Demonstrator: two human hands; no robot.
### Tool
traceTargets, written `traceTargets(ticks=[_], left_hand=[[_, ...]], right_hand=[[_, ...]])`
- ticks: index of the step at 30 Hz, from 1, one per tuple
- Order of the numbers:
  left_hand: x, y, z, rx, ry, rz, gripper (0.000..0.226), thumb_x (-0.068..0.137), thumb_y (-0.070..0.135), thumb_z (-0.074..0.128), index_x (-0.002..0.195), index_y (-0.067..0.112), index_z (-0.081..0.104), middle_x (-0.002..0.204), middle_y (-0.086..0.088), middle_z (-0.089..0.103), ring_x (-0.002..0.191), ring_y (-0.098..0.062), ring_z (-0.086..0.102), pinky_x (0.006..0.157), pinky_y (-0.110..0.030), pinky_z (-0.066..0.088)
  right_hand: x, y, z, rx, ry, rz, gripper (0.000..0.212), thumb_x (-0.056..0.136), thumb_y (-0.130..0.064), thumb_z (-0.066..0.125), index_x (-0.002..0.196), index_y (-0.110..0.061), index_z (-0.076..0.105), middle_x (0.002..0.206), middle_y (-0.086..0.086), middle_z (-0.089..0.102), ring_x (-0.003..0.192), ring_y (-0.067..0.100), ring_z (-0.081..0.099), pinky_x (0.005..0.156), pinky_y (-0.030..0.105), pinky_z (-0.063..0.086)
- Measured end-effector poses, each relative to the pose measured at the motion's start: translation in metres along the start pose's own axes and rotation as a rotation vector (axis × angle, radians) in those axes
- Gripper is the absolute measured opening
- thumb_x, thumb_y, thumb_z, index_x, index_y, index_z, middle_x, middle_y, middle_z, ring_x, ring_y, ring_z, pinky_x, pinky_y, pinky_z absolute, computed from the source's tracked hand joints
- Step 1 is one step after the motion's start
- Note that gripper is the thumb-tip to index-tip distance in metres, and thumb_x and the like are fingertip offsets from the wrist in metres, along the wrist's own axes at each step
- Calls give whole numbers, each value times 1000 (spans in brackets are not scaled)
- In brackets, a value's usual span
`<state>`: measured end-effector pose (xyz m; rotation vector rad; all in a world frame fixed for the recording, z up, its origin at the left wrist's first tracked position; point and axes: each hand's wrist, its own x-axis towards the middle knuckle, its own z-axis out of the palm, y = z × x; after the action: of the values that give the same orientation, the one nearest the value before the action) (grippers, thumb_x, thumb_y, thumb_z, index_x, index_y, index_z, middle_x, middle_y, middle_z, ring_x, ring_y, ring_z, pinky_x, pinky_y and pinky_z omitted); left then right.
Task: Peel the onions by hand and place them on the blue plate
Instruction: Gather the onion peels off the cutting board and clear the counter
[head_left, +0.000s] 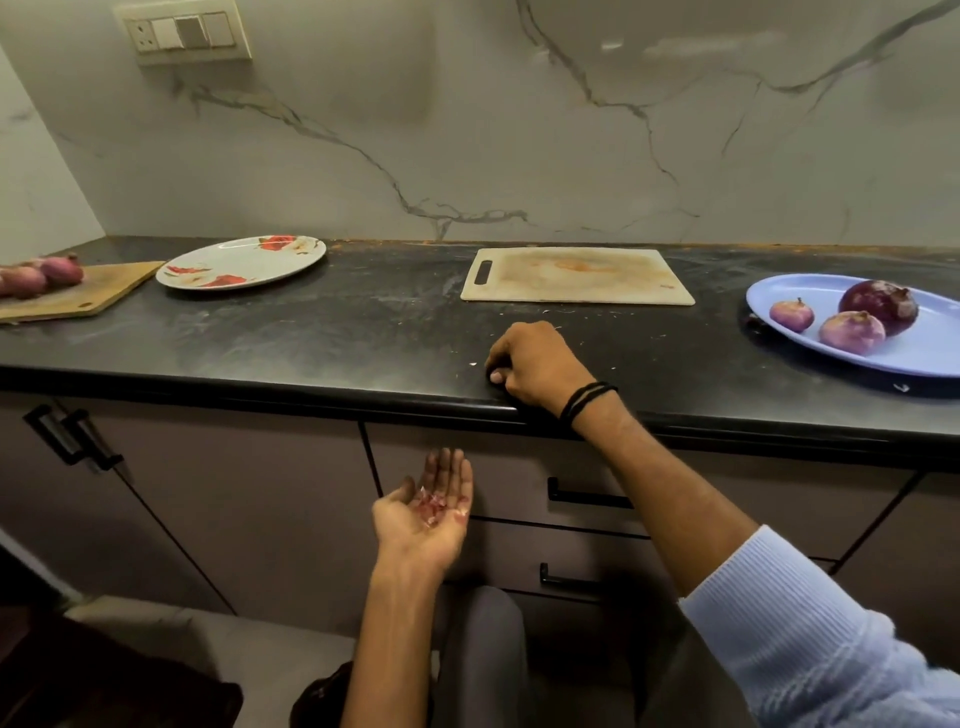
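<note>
The desk (363, 332) is black, the wall (519, 130) white with grey veins. The blue plate (924, 358) is a light shade, its onions (879, 306) purple and pink; the white plate (244, 262) bears red flowers. The board (576, 275) is beige, stained orange; the sleeve (810, 623) pale blue, ribbed.

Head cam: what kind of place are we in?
Most likely a home kitchen: a dark countertop over drawers, a white cutting board lying on it, and peeled onions on a blue plate.
</note>
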<state>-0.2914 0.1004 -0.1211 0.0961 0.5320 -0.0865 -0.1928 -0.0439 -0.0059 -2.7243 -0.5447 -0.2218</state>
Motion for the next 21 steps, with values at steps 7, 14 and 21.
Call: traceTargets(ticks=[7, 14, 21], left_hand=[[-1, -2, -11, 6, 30, 3, 41, 104, 17, 32, 96, -4, 66, 92, -22, 73, 98, -33, 69, 87, -44, 52], [-3, 7, -29, 40, 38, 46, 43, 105, 20, 33, 102, -5, 67, 103, -24, 74, 104, -35, 69, 87, -45, 53], [3, 29, -60, 31, 96, 158, 42, 106, 21, 33, 102, -5, 67, 92, -23, 75, 97, -35, 68, 96, -46, 49]], right_hand=[[-2, -5, 20, -128, 166, 28, 21, 85, -4, 63, 100, -11, 76, 102, 7, 74, 102, 26, 65, 90, 30, 45], [0, -27, 22, 263, 159, 125, 10, 88, -16, 70, 94, -14, 78, 95, 4, 76, 90, 14, 68, 84, 20, 51], [-59, -77, 78, 404, -234, -119, 15, 84, -13, 77, 96, -21, 80, 85, -10, 72, 73, -7, 61, 61, -3, 40]])
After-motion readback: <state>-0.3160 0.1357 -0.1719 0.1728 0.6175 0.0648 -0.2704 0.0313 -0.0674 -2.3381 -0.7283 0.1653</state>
